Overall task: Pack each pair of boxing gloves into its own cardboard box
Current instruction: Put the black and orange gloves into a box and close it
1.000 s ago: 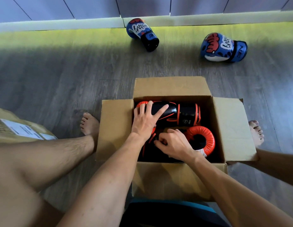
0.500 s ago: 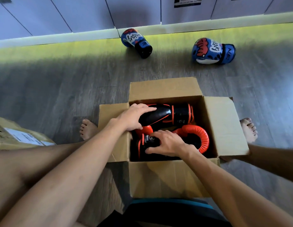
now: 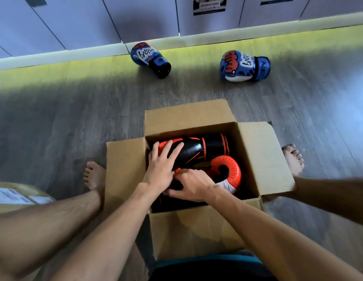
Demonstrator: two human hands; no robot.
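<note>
An open cardboard box (image 3: 255, 155) stands on the floor between my legs. Two black-and-orange boxing gloves lie inside. The far glove (image 3: 194, 149) lies sideways, and my left hand (image 3: 162, 165) presses on its left end with straight fingers. The near glove (image 3: 227, 169) shows its orange padding at the right. My right hand (image 3: 194, 185) curls its fingers over that glove's black part, which is mostly hidden beneath the hand. Two blue gloves lie on the floor beyond the box, one at the left (image 3: 149, 58) and one at the right (image 3: 243, 65).
A second cardboard box (image 3: 14, 197) with a white label sits at the left edge, beside my left leg. My bare feet (image 3: 94, 175) (image 3: 293, 157) flank the open box. White cabinet fronts (image 3: 136, 17) line the far side of the wooden floor.
My left hand slid from the box's left wall back onto the far glove. My right hand moved left and curled its fingers over the near glove. The view tilted up slightly.
</note>
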